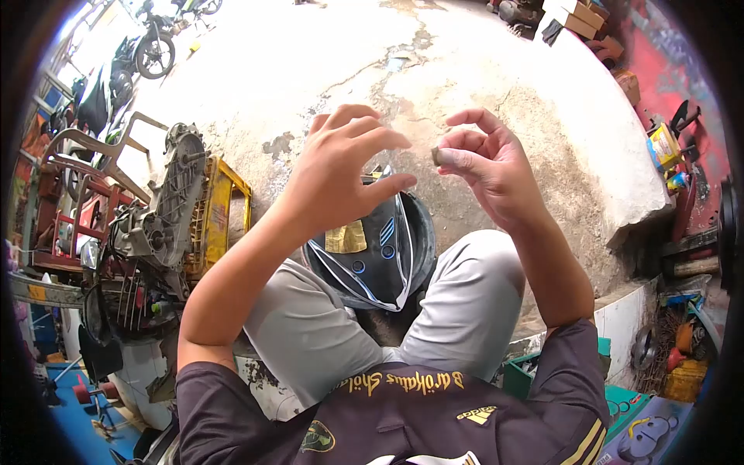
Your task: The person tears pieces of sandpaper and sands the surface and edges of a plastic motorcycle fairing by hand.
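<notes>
My left hand (345, 167) hovers in front of me with its fingers spread and curved, holding nothing. To its right is my right hand (492, 167), with thumb and forefinger pinched on a small greyish-brown piece (437, 156) whose kind I cannot make out. Below both hands, between my knees, a black motorcycle body panel (387, 271) with white and blue stripes rests over a round black basin (425, 232). A creased yellowish-brown sheet (346, 238) lies on the panel. My left hand hides part of the panel's far end.
An engine casing (174, 194) stands at the left beside a yellow crate (225, 209) and a metal chair frame (105, 147). Parked motorcycles (155, 54) are at the far left. A white ledge (597, 139) runs along the right, with tools and parts beyond.
</notes>
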Demonstrator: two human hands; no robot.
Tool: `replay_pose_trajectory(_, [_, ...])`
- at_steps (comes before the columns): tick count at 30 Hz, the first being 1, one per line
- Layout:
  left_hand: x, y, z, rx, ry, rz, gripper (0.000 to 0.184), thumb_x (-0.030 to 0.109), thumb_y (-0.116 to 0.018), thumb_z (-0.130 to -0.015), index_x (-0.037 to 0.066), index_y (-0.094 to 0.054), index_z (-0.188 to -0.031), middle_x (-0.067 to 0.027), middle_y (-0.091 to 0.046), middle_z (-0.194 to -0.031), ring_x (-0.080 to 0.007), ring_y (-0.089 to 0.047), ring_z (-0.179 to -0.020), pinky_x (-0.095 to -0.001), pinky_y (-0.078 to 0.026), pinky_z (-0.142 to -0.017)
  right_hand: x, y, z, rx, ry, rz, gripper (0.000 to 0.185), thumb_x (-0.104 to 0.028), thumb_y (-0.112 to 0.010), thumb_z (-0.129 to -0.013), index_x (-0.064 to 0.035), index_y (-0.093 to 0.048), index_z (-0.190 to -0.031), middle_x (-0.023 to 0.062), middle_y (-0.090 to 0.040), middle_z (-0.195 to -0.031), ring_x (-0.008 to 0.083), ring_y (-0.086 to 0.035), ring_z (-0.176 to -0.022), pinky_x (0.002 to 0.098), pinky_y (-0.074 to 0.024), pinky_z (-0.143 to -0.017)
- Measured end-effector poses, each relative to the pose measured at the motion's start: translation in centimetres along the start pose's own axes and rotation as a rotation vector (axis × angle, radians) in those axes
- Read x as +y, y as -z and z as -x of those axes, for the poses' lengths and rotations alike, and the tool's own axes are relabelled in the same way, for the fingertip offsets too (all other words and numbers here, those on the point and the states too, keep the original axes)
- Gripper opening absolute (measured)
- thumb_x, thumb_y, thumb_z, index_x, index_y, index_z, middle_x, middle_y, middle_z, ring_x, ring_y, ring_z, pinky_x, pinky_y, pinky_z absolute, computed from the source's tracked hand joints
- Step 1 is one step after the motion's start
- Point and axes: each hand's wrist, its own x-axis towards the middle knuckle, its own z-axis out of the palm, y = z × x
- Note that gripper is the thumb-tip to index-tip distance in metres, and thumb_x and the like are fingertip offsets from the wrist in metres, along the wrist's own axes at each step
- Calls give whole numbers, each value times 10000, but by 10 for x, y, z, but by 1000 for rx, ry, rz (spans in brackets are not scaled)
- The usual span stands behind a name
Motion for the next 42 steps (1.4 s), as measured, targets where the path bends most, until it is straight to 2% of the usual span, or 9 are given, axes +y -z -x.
replay_pose_trajectory(2, [18, 9, 1, 99, 51, 9, 257, 252, -880, -839, 89, -792, -1017, -83, -764, -1028, -276, -675, -1115, -451, -483, -1030, -14, -12, 2, -30, 88, 33, 359, -12, -776, -948, -24, -629, -1276, 89, -749, -1035, 142, -712, -987, 303, -573, -908])
replay_pose_trajectory(8, [43, 24, 3, 228, 210, 389, 174, 160, -829, -886, 27, -776, -986, -102, -764, -973, -240, -712, -975, -379, -535, -930, -37, -45, 1, -21, 295, -41, 541, -8, -764, -960, -19, -534, -1449, 81, -727, -1068, 142, -684, -1040, 302, -542, -948])
replay_pose_trajectory(13, [49, 12, 14, 395, 163, 342, 151, 144, -826, -886, 23, -778, -961, -98, -766, -954, -246, -710, -980, -387, -544, -914, -12, -69, 11, 54, 212, -262, 554, 22, -736, -975, -24, -514, -1480, 98, -721, -1108, 149, -681, -1062, 305, -527, -965])
replay_pose_trajectory(16, [46, 8, 17, 522, 117, 231, 146, 174, -865, -838, 70, -793, -911, -65, -705, -776, -246, -682, -853, -379, -533, -792, -5, -71, 18, 76, 196, -352, 548, 39, -726, -977, -29, -520, -1481, 98, -729, -1121, 149, -677, -1078, 314, -521, -975])
replay_pose_trajectory(23, [38, 10, 23, 468, 133, 243, 129, 72, -857, -834, 37, -781, -932, -74, -731, -837, -215, -679, -885, -364, -531, -838, 3, -74, 15, 95, 207, -241, 502, 37, -738, -971, -30, -571, -1439, 75, -731, -1097, 132, -669, -1050, 301, -514, -962])
replay_pose_trajectory(28, [32, 9, 26, 466, 105, 230, 112, 23, -834, -821, 32, -778, -917, -71, -719, -800, -200, -666, -820, -337, -528, -784, 11, -74, 15, 73, 224, -154, 534, 18, -733, -980, -73, -565, -1479, 50, -715, -1091, 132, -652, -1032, 331, -504, -945])
replay_pose_trajectory(32, [30, 4, 25, 503, 141, 250, 99, 100, -832, -794, 104, -797, -887, -26, -670, -707, -219, -657, -780, -358, -518, -749, 11, -75, 16, 88, 186, -186, 575, 21, -732, -979, -71, -541, -1513, 52, -708, -1079, 131, -651, -1024, 324, -511, -953])
replay_pose_trajectory(34, [30, 7, 26, 439, 135, 232, 94, 14, -803, -817, 25, -770, -905, -63, -701, -776, -194, -656, -799, -333, -524, -771, 14, -74, 16, 74, 221, -195, 579, 21, -743, -976, -45, -525, -1508, 61, -731, -1084, 120, -666, -1046, 281, -534, -935])
replay_pose_trajectory(42, [26, 8, 31, 397, 120, 266, 52, 41, -734, -847, 12, -718, -887, -80, -693, -817, -210, -659, -836, -346, -529, -796, 11, -77, 19, 61, 247, -53, 513, 24, -742, -975, -27, -575, -1458, 66, -726, -1078, 113, -661, -1028, 284, -534, -915])
